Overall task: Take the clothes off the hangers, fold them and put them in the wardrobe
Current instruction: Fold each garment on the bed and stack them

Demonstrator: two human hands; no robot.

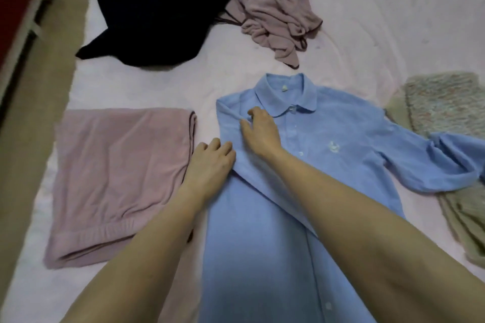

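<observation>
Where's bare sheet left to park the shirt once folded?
Bare pink sheet far right, past the crumpled mauve top; a strip between dark garment and folded mauve trousers. Crowded right of the blue shirt: knit piece, beige cloth.

**Bare arms, nothing worn**

Two forearms are showing from the bottom edge up to the hands, both uncovered the whole way, w/ no sleeve or cuff edge coming into view. Left hand (210,165) and right hand (261,132) are showing their backs to the camera; wrists and visible fingers are looking plain, w/ nothing worn on them. Nails are looking short, unpainted as far as poss. to tell.
</observation>
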